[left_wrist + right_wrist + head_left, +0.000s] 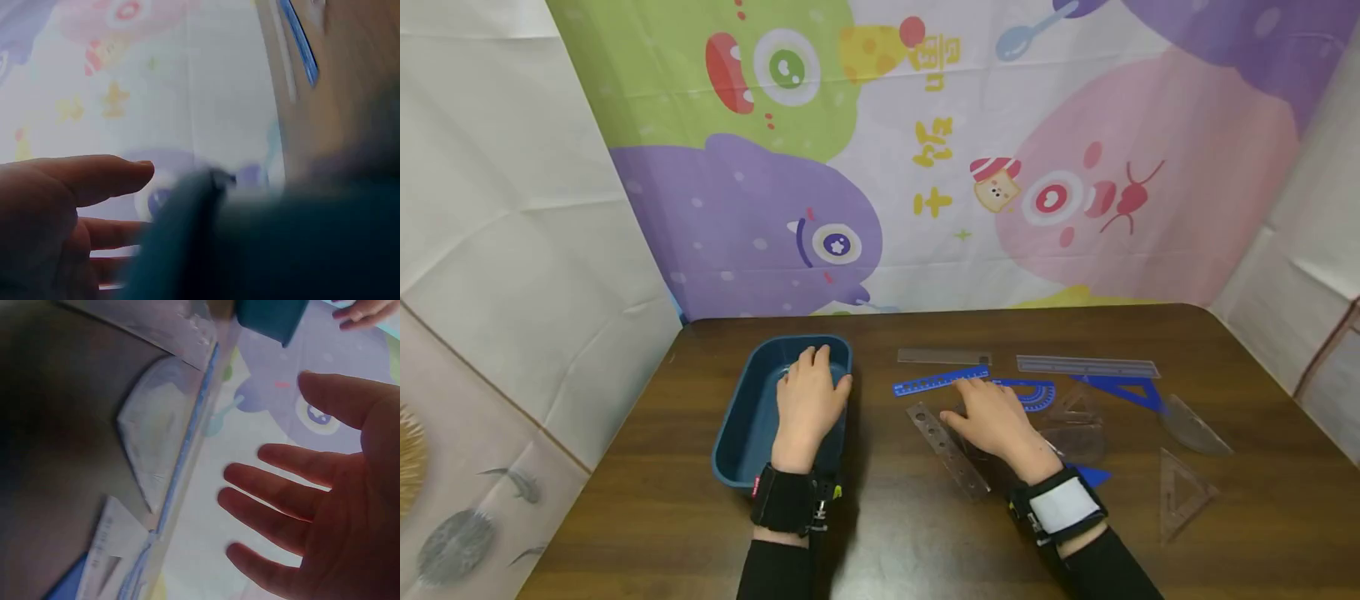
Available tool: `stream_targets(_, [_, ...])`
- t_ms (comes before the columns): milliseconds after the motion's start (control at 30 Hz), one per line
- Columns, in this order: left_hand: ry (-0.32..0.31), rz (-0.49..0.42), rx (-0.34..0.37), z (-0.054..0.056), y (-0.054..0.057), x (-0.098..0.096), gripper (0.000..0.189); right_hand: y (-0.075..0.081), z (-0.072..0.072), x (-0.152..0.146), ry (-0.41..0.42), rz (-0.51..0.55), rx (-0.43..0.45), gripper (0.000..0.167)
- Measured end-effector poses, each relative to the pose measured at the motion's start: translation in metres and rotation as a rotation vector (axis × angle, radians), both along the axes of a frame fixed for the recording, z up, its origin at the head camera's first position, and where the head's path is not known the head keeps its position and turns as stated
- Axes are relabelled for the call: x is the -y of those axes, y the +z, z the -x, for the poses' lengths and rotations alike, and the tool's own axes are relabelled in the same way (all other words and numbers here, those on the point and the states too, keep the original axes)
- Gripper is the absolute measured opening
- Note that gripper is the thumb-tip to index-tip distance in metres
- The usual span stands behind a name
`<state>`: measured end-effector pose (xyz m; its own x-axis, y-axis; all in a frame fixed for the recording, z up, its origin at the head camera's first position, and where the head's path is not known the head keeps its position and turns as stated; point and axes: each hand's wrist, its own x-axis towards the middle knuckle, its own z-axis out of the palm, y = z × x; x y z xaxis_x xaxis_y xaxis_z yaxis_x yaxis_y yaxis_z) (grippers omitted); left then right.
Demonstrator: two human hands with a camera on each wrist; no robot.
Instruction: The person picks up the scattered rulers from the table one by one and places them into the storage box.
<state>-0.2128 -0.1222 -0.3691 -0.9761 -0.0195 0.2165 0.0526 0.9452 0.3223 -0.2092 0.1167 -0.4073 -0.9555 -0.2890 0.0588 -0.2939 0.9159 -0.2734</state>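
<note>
My left hand hovers over the dark teal tub, fingers extended and holding nothing; in the left wrist view the tub is a blur beside the thumb. Over the rulers, my right hand has its fingers spread and grips nothing. Nearest to it lie a blue ruler, a clear ruler with holes and a blue protractor. A clear protractor shows in the right wrist view. Part of a blue triangle is hidden by the right wrist.
Two clear rulers lie farther back, one short and one long. To the right are a blue set square, a clear protractor and a clear set square. A cartoon cloth hangs behind the wooden table.
</note>
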Motion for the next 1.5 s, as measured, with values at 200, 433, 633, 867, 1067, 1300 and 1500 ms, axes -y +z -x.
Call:
stream_targets(200, [0.123,0.056,0.082,-0.010,0.010,0.028,0.069,-0.010,-0.004,0.005,-0.008,-0.029,0.043,0.043])
stream_targets(433, [0.199,0.039,0.310,-0.024,0.022,0.075,0.068,-0.013,-0.014,0.011,-0.001,-0.012,0.156,0.035])
stream_targets(633, [0.206,-0.030,0.517,-0.030,0.019,0.113,0.070,-0.013,-0.019,0.013,0.022,-0.010,0.189,0.039])
stream_targets(867, [0.139,-0.030,0.553,-0.032,0.020,0.121,0.054,-0.015,-0.021,0.015,0.018,-0.018,0.162,0.044])
stream_targets(1067, [0.123,0.001,0.504,-0.033,0.018,0.119,0.044,-0.016,-0.023,0.018,0.011,-0.023,0.143,0.048])
stream_targets(1300, [0.031,-0.055,0.476,-0.031,0.017,0.120,0.045,-0.017,-0.023,0.021,0.002,-0.022,0.122,0.046])
stream_targets(1500, [-0.035,-0.128,0.454,-0.027,0.012,0.123,0.049,-0.016,-0.026,0.022,0.012,-0.030,0.109,0.046])
